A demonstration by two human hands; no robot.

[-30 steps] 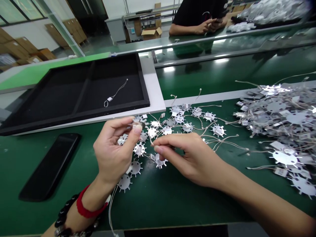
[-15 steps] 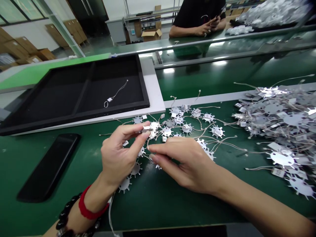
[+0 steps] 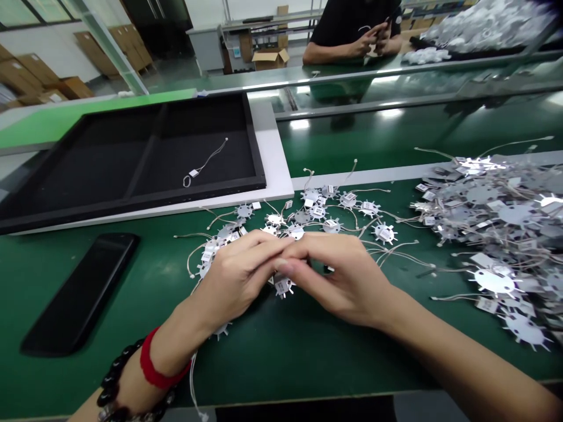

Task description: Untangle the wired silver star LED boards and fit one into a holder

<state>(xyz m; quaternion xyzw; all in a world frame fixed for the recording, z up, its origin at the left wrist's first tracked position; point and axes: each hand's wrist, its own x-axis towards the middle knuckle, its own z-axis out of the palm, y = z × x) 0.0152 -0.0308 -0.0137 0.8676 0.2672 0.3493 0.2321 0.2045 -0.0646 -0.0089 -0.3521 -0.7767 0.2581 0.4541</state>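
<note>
1. Appears to be a two-handed fingertip step, with left hand [image 3: 241, 275] and right hand [image 3: 347, 278] meeting at the tips above the green bench [image 3: 308, 363].
2. Left hand: back turned up, fingers together and stretched toward the right hand. Cannot tell the closure of thumb on fingers, nor anything held, from this view.
3. Right hand: thumb and index finger bent into a loose ring, tips near each other and partly covered at the meeting point. Cannot tell a held piece from a bare pinch.
4. Just beneath the meeting fingertips: a spoked metal disc [image 3: 282, 286] with a white tag, partly hidden by the hands. Spread beyond: more tagged discs [image 3: 385, 233]. Trailing below the left wrist: thin wire leads [image 3: 192, 382].
5. Well apart, to the right: a heap of similar discs [image 3: 497, 217]. To the left: a dark phone [image 3: 81, 296] and, farther back, a black tray [image 3: 109, 152] with one loose lead [image 3: 193, 173] inside.
6. Seems to call for a light, steady pinch at one small spot, and for keeping fingers free of nearby spokes and leads.
</note>
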